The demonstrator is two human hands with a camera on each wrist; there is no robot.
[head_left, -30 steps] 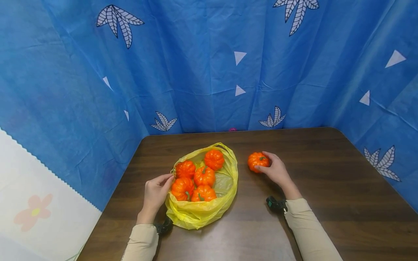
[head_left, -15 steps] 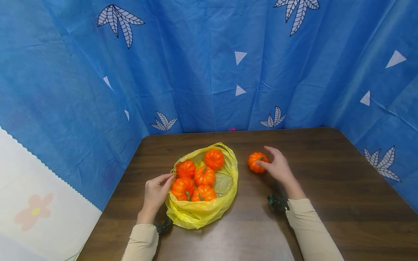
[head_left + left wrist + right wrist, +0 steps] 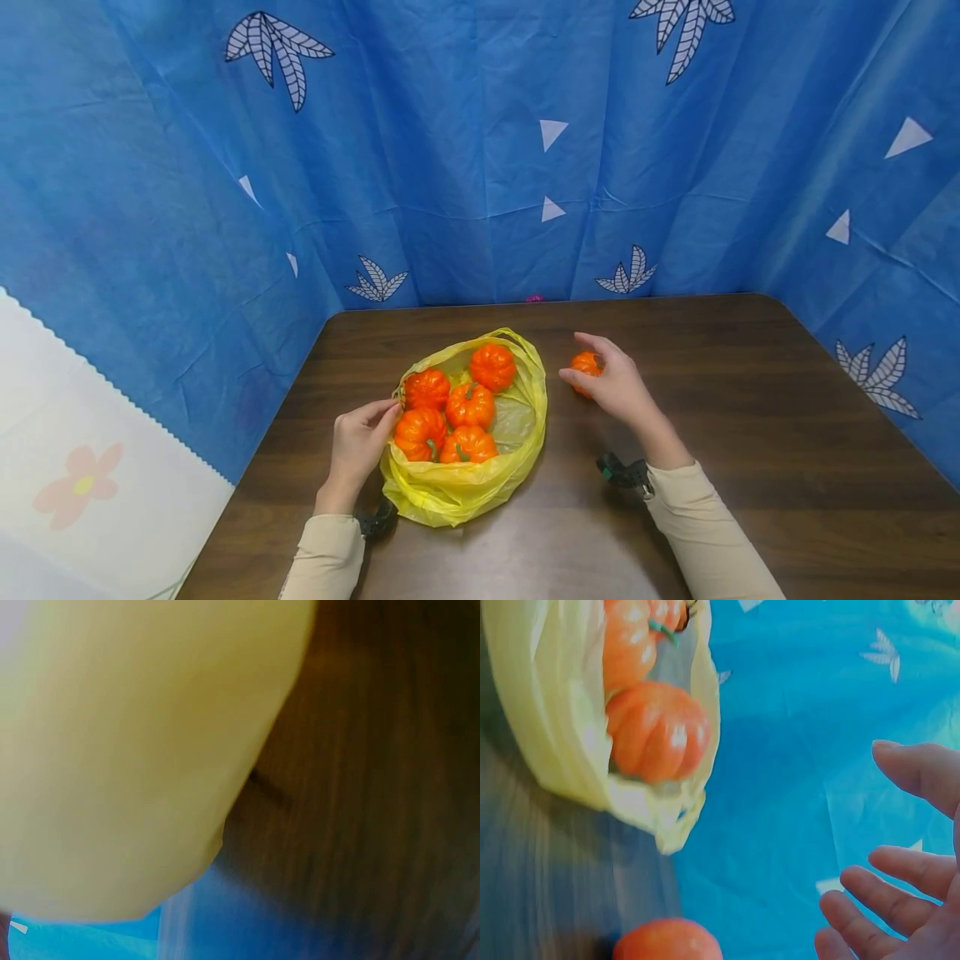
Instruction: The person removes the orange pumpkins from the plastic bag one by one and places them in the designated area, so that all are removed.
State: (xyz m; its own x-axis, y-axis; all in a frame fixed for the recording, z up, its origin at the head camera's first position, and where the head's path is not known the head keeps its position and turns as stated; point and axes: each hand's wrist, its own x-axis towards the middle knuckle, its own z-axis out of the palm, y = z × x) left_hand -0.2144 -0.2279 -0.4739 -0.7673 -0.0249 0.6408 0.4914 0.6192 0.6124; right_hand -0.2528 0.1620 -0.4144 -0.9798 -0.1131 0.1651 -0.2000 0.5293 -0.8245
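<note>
One loose pumpkin (image 3: 585,361) sits right of the middle of the head view, on the dark worktop (image 3: 765,400), glossy orange, ribbed, partly hidden by the right hand (image 3: 621,387). That hand's fingers and thumb are spread, with nothing between them. Just left, a crinkled yellow bag (image 3: 448,490) gapes around five similar pumpkins (image 3: 469,406), some showing green stems. The left hand (image 3: 356,450) pinches its rim on the left. I'd judge this a moment between grasps, one hand steadying the bag, the other free; the next grasp would call for those spread fingers to close round a pumpkin, loose or bagged, I can't tell which. Blue cloth (image 3: 450,167) hangs behind.
</note>
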